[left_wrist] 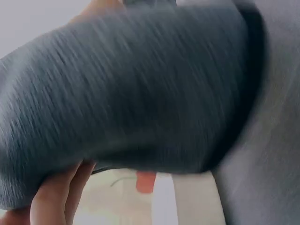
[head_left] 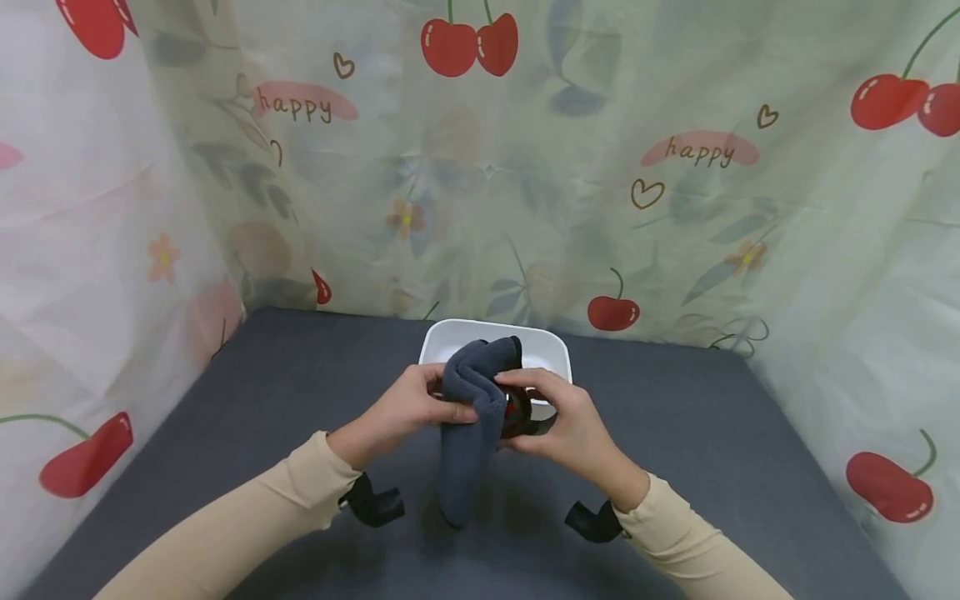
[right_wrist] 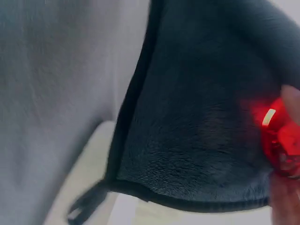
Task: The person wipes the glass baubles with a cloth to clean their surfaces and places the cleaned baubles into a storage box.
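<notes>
Head view: cloth [head_left: 463, 471] is pinched by left grip [head_left: 416, 402], red object [head_left: 516, 412] by right grip [head_left: 576, 423]. Corner loop [right_wrist: 89, 202] is revealed only by right wrist!

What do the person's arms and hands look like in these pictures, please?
The left sleeve and right sleeve are plain cream or beige, slightly wrinkled, and reach close to the wrists. A black, angled piece shows beside the left cuff and another beside the right cuff. The left hand and right hand wear no gloves.
</notes>
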Demonstrator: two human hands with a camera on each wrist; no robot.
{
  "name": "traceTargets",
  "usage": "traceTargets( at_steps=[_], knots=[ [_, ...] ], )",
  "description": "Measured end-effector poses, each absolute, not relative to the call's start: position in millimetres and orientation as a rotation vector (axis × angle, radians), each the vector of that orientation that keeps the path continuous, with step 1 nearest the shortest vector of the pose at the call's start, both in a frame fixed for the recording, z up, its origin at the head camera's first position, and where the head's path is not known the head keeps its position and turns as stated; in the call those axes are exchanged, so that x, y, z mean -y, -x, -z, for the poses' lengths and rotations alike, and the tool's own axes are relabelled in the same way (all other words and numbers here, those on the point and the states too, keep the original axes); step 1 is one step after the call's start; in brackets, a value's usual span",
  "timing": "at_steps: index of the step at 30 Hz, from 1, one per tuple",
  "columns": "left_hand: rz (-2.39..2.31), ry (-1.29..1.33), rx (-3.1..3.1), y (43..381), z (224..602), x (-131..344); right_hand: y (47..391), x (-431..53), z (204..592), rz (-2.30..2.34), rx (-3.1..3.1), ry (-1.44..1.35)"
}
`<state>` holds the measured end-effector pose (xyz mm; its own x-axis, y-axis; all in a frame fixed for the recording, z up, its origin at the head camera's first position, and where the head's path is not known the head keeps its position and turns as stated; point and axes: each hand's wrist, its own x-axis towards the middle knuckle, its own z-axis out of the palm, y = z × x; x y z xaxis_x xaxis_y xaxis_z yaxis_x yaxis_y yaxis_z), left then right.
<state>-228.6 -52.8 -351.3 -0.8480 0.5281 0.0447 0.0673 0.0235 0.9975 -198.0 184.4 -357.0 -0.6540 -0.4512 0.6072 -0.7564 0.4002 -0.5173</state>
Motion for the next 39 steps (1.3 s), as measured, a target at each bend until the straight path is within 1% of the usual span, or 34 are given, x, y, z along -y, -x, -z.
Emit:
traceTargets(
  at_steps=[4, 10, 17, 22, 26, 29, 32, 39],
  knots=[
    [-1.872, -0.636, -1.950, 227.5, 352.5, 50.6, 201.0, -184.8, 361.9, -1.222, 2.212, -1.076],
    [-2.011, -0.647, -2.010, 224.8, 352.2, 48.4, 201.8, -187.5, 356.5, -1.185, 2.266, -0.937],
    [-1.954, -0.643, -2.080, 224.0, 356.1, 44.0, 195.3, -183.6, 353.7, -1.663, 2.453, -0.739],
    [-1.988, -0.610, -2.095, 224.3, 357.3, 46.3, 194.5, -184.5, 351.8, -1.792, 2.456, -0.695],
    [-1.990, -0.611, -2.085, 224.7, 357.3, 49.3, 194.6, -188.6, 346.6, -1.578, 2.474, -0.754],
    [-1.960, -0.597, -2.071, 224.5, 358.3, 50.2, 195.0, -190.8, 344.3, -1.290, 2.495, -0.858],
    [-1.927, -0.585, -2.051, 224.6, 359.7, 50.4, 195.2, -191.5, 344.8, -1.137, 2.494, -0.959],
    [-1.903, -0.642, -1.961, 224.8, 357.1, 47.6, 197.7, -190.7, 354.8, -1.351, 2.324, -1.048]
  ],
)
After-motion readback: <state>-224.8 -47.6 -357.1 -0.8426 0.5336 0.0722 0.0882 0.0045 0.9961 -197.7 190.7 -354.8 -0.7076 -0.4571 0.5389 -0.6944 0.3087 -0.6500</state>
